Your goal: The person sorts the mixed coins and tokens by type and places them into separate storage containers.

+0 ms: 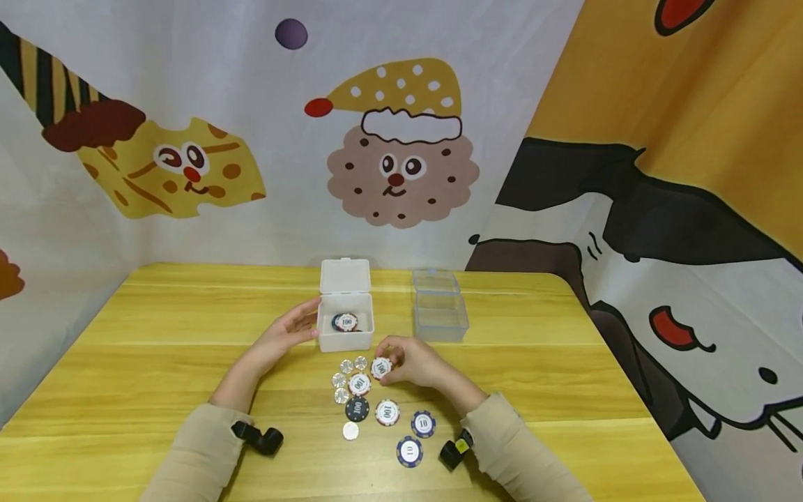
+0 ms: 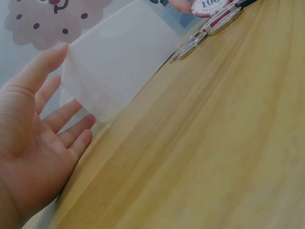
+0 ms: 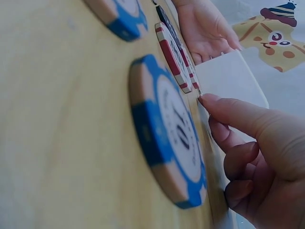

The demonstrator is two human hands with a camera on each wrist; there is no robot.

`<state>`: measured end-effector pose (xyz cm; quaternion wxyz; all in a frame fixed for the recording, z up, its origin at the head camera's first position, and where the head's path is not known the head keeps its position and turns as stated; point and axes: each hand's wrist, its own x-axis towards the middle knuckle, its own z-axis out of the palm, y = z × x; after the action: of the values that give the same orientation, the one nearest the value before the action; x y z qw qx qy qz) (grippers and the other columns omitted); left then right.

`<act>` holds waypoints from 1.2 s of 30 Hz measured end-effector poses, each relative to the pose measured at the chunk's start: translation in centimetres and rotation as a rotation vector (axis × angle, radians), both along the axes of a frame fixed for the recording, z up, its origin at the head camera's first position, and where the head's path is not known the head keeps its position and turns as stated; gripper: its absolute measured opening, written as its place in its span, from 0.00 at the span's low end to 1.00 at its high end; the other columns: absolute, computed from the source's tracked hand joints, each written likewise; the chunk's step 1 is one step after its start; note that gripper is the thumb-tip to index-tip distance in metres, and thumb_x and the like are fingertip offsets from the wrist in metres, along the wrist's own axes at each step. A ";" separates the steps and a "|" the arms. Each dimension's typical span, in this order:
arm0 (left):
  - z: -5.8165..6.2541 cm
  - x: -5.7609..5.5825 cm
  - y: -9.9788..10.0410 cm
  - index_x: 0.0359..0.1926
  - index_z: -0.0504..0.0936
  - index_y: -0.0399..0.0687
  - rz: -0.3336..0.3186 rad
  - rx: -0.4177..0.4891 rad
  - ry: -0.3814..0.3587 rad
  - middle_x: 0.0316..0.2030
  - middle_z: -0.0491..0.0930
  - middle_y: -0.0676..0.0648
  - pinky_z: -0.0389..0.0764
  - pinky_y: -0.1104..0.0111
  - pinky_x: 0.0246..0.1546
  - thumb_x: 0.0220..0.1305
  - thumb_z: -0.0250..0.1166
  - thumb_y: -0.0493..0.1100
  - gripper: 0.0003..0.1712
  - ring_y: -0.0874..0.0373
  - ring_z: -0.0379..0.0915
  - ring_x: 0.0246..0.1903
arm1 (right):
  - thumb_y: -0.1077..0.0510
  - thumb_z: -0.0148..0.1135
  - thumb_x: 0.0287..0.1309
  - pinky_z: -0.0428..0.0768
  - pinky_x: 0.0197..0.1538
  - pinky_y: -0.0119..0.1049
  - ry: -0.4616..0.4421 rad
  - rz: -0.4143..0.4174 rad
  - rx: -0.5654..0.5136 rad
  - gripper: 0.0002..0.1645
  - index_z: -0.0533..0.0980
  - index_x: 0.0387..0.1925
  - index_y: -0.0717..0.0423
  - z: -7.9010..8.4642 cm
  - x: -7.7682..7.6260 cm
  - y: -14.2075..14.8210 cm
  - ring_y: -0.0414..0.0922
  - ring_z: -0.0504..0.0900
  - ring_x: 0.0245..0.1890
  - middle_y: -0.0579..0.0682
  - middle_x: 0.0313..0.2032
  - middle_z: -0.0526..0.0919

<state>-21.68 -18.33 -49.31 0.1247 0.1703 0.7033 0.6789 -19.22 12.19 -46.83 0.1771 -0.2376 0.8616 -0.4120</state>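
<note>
Against the left side of an open-lidded white plastic box [image 1: 345,342] rests my left hand [image 1: 290,330], its fingers extended along the wall. Poker chips [image 1: 346,321] marked 100 lie inside that box. In front of it, my right hand [image 1: 410,361] pinches a white and red 100 poker chip [image 1: 380,368] between thumb and fingers. Beside this chip lie another 100 chip [image 1: 360,384], a black 100 chip [image 1: 357,409] and several silver coins [image 1: 339,381]. The right wrist view shows a blue-edged 10 chip [image 3: 171,129] up close.
A clear plastic box [image 1: 440,321] with its lid raised stands right of the white box. Nearer the front are one more 100 chip [image 1: 387,413], two blue 10 chips [image 1: 410,452] and a coin [image 1: 350,431]. A printed curtain [image 1: 251,237] hangs behind the wooden table [image 1: 188,328].
</note>
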 end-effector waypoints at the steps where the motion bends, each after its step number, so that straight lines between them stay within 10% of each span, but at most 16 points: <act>1: 0.0 0.0 0.0 0.73 0.54 0.43 0.000 0.001 -0.001 0.71 0.51 0.37 0.51 0.47 0.66 0.67 0.58 0.35 0.37 0.37 0.49 0.68 | 0.62 0.78 0.38 0.75 0.38 0.37 -0.004 0.003 -0.010 0.24 0.78 0.40 0.44 0.0 0.0 0.0 0.40 0.77 0.28 0.43 0.23 0.78; 14: 0.2 0.2 0.1 0.73 0.54 0.42 0.001 0.002 0.002 0.71 0.51 0.36 0.50 0.46 0.66 0.67 0.59 0.35 0.37 0.37 0.48 0.68 | 0.72 0.73 0.41 0.73 0.29 0.31 -0.078 -0.001 -0.158 0.24 0.77 0.43 0.61 3.4 1.6 -0.5 0.42 0.75 0.24 0.55 0.26 0.81; 25: 0.2 0.1 0.1 0.73 0.54 0.41 -0.002 0.006 0.012 0.71 0.51 0.36 0.51 0.47 0.65 0.67 0.59 0.34 0.37 0.36 0.49 0.68 | 0.72 0.73 0.41 0.70 0.21 0.27 -0.103 -0.037 -0.262 0.26 0.77 0.46 0.59 1.0 0.1 -0.3 0.46 0.77 0.19 0.51 0.25 0.83; 36: 0.2 0.2 0.0 0.73 0.54 0.40 -0.002 0.016 0.018 0.71 0.52 0.35 0.52 0.48 0.65 0.66 0.59 0.35 0.37 0.37 0.50 0.68 | 0.71 0.74 0.41 0.63 0.17 0.25 -0.069 -0.049 -0.351 0.26 0.76 0.46 0.59 1.9 -0.5 -0.6 0.38 0.67 0.14 0.50 0.22 0.82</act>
<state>-21.51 -18.31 -49.11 0.1178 0.1783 0.6987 0.6827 -19.76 11.57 -44.92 0.1524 -0.2297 0.7753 -0.5682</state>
